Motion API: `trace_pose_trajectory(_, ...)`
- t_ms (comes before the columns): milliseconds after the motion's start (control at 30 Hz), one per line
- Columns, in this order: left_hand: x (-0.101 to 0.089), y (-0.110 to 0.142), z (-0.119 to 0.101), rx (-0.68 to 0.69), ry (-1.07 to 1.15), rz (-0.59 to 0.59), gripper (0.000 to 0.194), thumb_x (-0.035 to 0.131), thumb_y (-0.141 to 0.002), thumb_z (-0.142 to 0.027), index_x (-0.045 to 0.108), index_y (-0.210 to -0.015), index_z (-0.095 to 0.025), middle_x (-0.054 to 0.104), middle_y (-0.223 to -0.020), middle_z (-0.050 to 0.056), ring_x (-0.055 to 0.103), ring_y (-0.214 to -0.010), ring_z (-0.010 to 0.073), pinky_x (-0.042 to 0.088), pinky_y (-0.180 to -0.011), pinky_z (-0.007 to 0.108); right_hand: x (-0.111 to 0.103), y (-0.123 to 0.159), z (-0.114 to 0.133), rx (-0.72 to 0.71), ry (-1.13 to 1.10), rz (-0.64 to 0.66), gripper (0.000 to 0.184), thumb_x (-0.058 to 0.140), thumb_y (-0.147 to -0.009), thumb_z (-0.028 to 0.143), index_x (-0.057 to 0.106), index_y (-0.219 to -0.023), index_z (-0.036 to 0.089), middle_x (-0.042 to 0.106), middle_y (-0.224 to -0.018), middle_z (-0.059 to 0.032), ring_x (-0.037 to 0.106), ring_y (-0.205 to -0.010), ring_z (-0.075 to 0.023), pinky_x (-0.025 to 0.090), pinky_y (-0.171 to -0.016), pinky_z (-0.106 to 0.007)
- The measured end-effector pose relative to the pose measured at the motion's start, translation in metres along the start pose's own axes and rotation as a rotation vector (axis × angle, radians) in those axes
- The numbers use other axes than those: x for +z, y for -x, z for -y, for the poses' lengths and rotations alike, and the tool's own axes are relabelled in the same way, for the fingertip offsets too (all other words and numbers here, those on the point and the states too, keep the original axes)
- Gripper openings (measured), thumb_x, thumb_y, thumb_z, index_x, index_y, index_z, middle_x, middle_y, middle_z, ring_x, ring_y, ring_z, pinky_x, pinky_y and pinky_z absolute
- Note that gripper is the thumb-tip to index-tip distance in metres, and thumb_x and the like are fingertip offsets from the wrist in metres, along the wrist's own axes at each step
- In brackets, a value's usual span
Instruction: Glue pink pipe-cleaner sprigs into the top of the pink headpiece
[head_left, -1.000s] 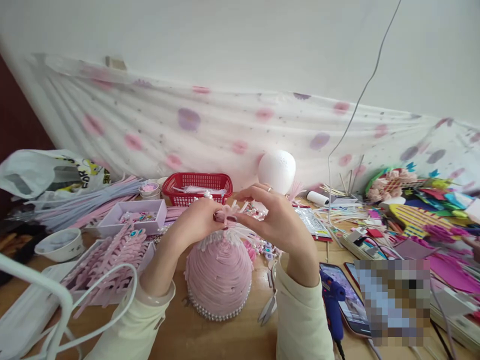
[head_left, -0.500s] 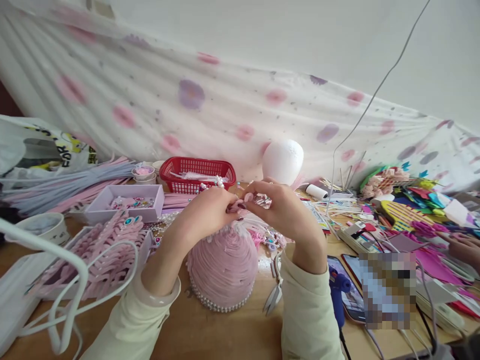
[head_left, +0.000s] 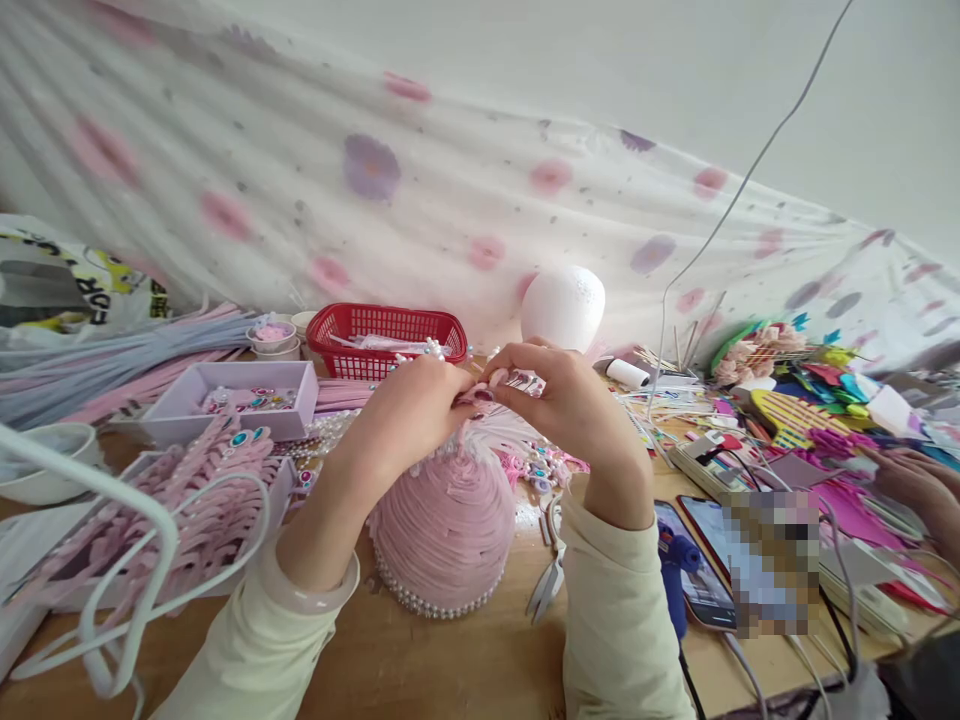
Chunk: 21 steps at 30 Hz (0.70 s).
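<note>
My left hand (head_left: 424, 405) and my right hand (head_left: 551, 390) meet above a pink domed piece (head_left: 446, 525). This dome is wound with fuzzy pink strands, and a row of pearl beads runs around its lower edge. Between my fingertips is a small pink piece (head_left: 480, 393), mostly covered by the fingers, so its exact kind cannot be made out. Both hands are closed on it in a pinch. White, feathery material (head_left: 491, 435) sits at the top of the dome, just below my fingers. Pearl beads (head_left: 431, 350) show behind my left hand.
A red basket (head_left: 315, 335) and a white foam head shape (head_left: 562, 305) stand behind. Pink fuzzy pieces (head_left: 217, 500) fill a box at left, beside a looping white cable. Scissors (head_left: 551, 580), a blue glue gun (head_left: 679, 570) and phones lie right. Another person's hand (head_left: 911, 485) is far right.
The view has shifted slightly. My fingers have adjusted a little around the small pink piece, which stays held above the dome.
</note>
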<state>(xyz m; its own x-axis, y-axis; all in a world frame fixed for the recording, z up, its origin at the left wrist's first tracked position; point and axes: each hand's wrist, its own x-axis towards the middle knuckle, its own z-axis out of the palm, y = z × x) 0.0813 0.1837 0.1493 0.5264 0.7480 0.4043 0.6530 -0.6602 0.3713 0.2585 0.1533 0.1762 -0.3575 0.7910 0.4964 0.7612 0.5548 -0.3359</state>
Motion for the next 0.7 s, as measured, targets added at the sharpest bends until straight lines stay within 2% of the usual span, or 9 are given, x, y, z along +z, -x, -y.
trace_pose_trajectory(333,0.0041,-0.0023,0.0039,-0.003,-0.001,0.012,0.013,0.065,-0.087,-0.025,0.072,-0.078,-0.019,0.072,-0.073,0.004,0.063,-0.066,0.0188,0.032,-0.058,0.028,-0.0017,-0.0004,0.0001,0.005,0.002,0.017,0.012,0.059,-0.087,0.015,0.068,-0.084,0.021,0.07,-0.081,-0.0013,0.059,-0.087,-0.0183,0.042,-0.075,-0.03)
trace_pose_trajectory(700,0.0005,-0.0025,0.0033,-0.046,0.011,0.086,0.016,0.064,-0.085,-0.024,0.069,-0.071,-0.019,0.07,-0.068,0.003,0.063,-0.065,0.0191,0.033,-0.059,0.029,0.0014,-0.0016,-0.0024,0.045,-0.051,0.119,0.009,0.063,-0.087,0.014,0.069,-0.09,0.02,0.071,-0.086,-0.0007,0.062,-0.085,-0.017,0.042,-0.074,-0.029)
